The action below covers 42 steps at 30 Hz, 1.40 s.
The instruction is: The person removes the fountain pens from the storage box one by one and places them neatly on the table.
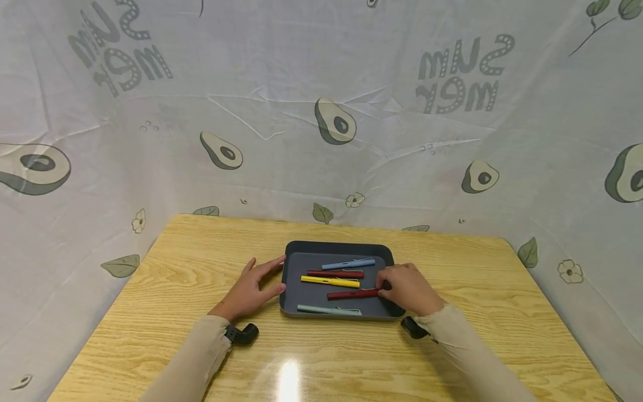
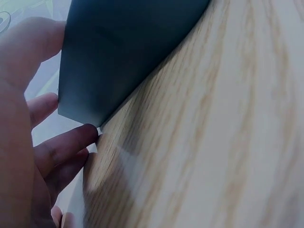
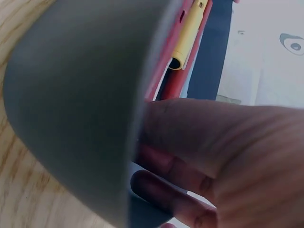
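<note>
A dark grey tray [image 1: 313,317] lies on the table with several capped pens in it. My right hand [image 1: 409,287] reaches over its right side and pinches the right end of the nearer dark red pen [image 1: 346,295]. Left of that, a yellow pen [image 1: 329,281] lies just in front of another dark red pen [image 1: 331,274]. A blue pen [image 1: 346,264] is farthest back, and a pale green pen [image 1: 326,310] lies along the front wall. My left hand [image 1: 251,290] touches the tray's left wall with thumb and fingers spread. In the right wrist view the tray wall hides my fingertips.
The wooden table [image 1: 201,251] extends around the tray on all sides. Behind it hangs a pale cloth [image 1: 281,184] printed with avocados and leaves. A black wrist device [image 1: 243,334] sits on the left wrist, and another [image 1: 414,328] on the right.
</note>
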### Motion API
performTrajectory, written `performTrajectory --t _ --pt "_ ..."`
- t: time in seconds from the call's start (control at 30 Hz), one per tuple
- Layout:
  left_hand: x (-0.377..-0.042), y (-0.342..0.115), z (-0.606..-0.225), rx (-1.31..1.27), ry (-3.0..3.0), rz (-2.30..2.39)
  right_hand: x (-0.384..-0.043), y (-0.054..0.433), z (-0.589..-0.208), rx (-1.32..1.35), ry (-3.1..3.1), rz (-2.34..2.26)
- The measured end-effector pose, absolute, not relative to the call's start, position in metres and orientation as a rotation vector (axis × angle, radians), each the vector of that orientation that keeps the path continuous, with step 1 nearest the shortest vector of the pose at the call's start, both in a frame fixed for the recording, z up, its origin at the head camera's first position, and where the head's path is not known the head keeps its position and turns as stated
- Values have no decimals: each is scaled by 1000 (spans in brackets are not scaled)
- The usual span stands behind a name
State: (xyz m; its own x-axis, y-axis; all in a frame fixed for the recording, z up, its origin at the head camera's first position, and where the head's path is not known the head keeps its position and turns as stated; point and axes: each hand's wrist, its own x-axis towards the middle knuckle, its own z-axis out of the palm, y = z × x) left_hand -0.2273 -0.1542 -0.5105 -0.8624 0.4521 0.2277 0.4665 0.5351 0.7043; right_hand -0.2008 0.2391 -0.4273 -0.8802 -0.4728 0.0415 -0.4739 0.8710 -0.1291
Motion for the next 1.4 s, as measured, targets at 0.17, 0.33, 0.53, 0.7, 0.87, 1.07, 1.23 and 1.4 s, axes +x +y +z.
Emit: performTrajectory --t 0.17,0.33,0.53,0.7,0.87,1.07,1.23,1.4 --pt "-227 -156 -509 -810 -2744 -1270 -202 239 -431 779 -3036 213" --pt "-227 -156 -508 -806 -2752 -1296 -203 239 -432 775 -3063 231" --pt "-226 -155 -509 -800 -2761 -1279 -202 242 -431 793 -3038 244" --pt "-225 -154 -507 -806 -2755 -1280 -202 245 -434 789 -2987 273" --pt "-224 -155 -506 -822 -2738 -1285 -203 246 -438 765 -2928 279" --pt "-224 -155 -507 -818 -2722 -1304 -202 247 -441 761 -2856 297" --pt "-224 -155 -508 -814 -2727 -1317 -202 248 -444 756 -2838 341" --pt "-225 -155 -507 -819 -2739 -1311 -202 248 -447 761 -2813 417"
